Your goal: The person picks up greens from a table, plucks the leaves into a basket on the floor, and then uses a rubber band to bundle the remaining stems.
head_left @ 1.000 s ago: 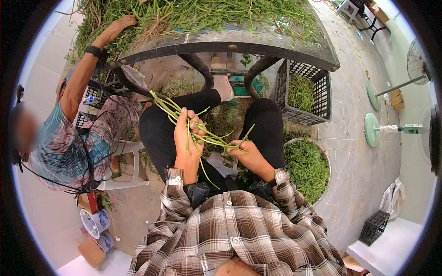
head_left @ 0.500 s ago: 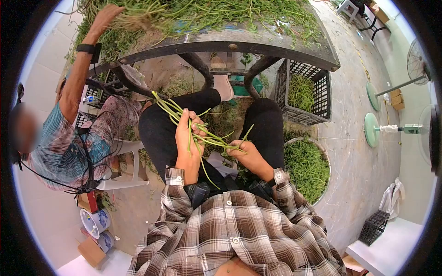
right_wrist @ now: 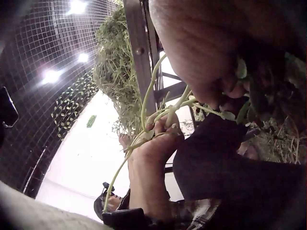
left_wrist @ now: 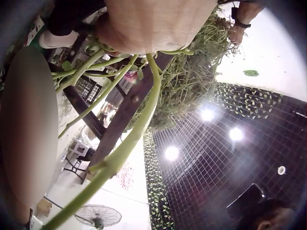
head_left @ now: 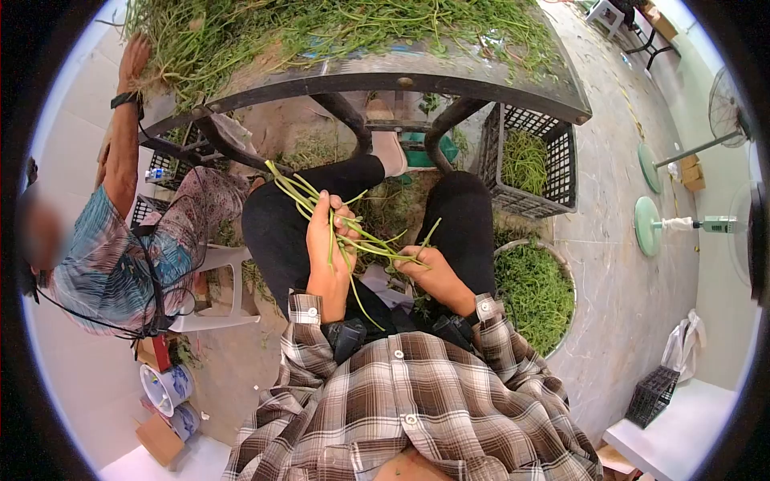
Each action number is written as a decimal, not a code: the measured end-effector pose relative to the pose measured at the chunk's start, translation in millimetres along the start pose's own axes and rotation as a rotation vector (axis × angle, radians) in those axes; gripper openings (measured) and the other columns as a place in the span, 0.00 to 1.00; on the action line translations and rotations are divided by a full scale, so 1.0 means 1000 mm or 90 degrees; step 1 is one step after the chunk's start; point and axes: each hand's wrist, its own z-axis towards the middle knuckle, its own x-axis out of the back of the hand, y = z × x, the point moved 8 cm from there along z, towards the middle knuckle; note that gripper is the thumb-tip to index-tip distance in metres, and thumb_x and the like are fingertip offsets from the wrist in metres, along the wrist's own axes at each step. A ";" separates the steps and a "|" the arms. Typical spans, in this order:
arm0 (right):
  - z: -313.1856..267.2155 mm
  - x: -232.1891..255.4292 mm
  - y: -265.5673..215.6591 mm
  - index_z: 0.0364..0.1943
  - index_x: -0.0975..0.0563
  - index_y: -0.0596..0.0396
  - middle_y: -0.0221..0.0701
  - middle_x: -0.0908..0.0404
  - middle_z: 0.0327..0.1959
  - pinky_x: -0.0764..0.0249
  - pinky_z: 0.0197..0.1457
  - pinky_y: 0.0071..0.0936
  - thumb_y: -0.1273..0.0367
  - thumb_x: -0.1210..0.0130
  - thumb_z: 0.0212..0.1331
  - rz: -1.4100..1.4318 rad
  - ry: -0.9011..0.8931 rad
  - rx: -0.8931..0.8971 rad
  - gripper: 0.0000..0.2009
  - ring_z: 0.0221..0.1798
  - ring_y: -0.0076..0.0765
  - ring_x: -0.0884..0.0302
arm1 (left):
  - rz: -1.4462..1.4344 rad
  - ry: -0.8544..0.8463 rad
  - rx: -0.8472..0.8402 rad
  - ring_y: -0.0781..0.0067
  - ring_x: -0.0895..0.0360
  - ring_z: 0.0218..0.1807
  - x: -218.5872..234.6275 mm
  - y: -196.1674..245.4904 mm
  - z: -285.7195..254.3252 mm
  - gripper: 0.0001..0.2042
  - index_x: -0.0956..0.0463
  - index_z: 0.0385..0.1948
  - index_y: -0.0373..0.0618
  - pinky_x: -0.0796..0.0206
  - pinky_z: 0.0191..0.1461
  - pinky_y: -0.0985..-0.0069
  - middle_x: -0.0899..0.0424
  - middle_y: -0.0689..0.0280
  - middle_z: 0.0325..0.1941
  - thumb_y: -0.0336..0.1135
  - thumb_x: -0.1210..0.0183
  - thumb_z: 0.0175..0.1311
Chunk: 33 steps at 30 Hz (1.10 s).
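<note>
In the head view my left hand (head_left: 327,244) grips a small bunch of long green stems (head_left: 295,189) above my lap, thumb laid over them. One thin stem hangs down past the wrist. My right hand (head_left: 439,276) pinches the other end of the bunch near my right thigh. The left wrist view has the left hand (left_wrist: 158,24) at the top, with a thick stem (left_wrist: 139,129) running down from it. From the right wrist, the right hand (right_wrist: 201,48) looks large and dark, its fingertips on leafy stem ends (right_wrist: 228,115).
A table (head_left: 481,72) ahead bears a heap of greens (head_left: 377,24). Right of my legs stand a black crate (head_left: 561,172) of stems and a round container of leafy greens (head_left: 533,297). Another person (head_left: 120,256) sits at left, one hand at the heap. Fans (head_left: 646,224) stand at right.
The other person's hand has moved left along the heap to its left end, and greens there have shifted with it. My hands and the stems have hardly moved.
</note>
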 end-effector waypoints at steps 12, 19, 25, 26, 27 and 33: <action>-0.002 0.005 -0.009 0.31 0.24 0.64 0.29 0.28 0.20 0.36 0.30 0.25 0.65 0.48 0.54 -0.037 0.018 0.025 0.12 0.25 0.23 0.34 | -0.012 -0.030 -0.056 0.84 0.44 0.15 0.000 0.029 0.004 0.13 0.34 0.25 0.48 0.50 0.18 0.86 0.37 0.75 0.13 0.42 0.57 0.69; -0.007 0.003 -0.027 0.33 0.25 0.64 0.34 0.27 0.21 0.35 0.31 0.28 0.66 0.48 0.53 -0.065 0.001 0.116 0.12 0.25 0.26 0.32 | -0.042 -0.077 -0.054 0.84 0.43 0.17 0.003 0.038 0.007 0.12 0.33 0.25 0.48 0.49 0.19 0.86 0.36 0.75 0.14 0.43 0.55 0.68; -0.008 0.005 -0.042 0.25 0.27 0.61 0.45 0.27 0.21 0.33 0.29 0.38 0.67 0.50 0.50 -0.271 0.057 0.137 0.09 0.24 0.49 0.28 | -0.005 -0.077 -0.082 0.83 0.43 0.17 -0.002 0.038 0.005 0.13 0.33 0.26 0.48 0.48 0.18 0.85 0.37 0.74 0.14 0.44 0.56 0.68; -0.009 0.009 -0.048 0.24 0.28 0.61 0.47 0.27 0.20 0.33 0.29 0.40 0.67 0.51 0.49 -0.366 0.112 0.169 0.09 0.25 0.53 0.28 | 0.040 -0.078 -0.104 0.83 0.43 0.16 -0.003 0.038 0.004 0.13 0.33 0.26 0.48 0.48 0.18 0.85 0.37 0.74 0.13 0.44 0.57 0.68; -0.010 0.013 -0.054 0.23 0.28 0.61 0.48 0.28 0.20 0.34 0.29 0.43 0.67 0.51 0.48 -0.461 0.168 0.201 0.09 0.25 0.56 0.29 | 0.053 -0.060 -0.113 0.83 0.43 0.17 -0.005 0.037 0.001 0.14 0.33 0.26 0.48 0.47 0.17 0.84 0.38 0.74 0.12 0.44 0.58 0.69; 0.007 0.053 -0.047 0.21 0.28 0.63 0.44 0.30 0.16 0.35 0.27 0.38 0.68 0.52 0.48 -0.250 0.250 0.184 0.10 0.21 0.47 0.30 | 0.108 -0.001 -0.120 0.84 0.44 0.17 -0.019 0.025 -0.010 0.14 0.34 0.24 0.48 0.48 0.17 0.86 0.42 0.75 0.11 0.45 0.57 0.69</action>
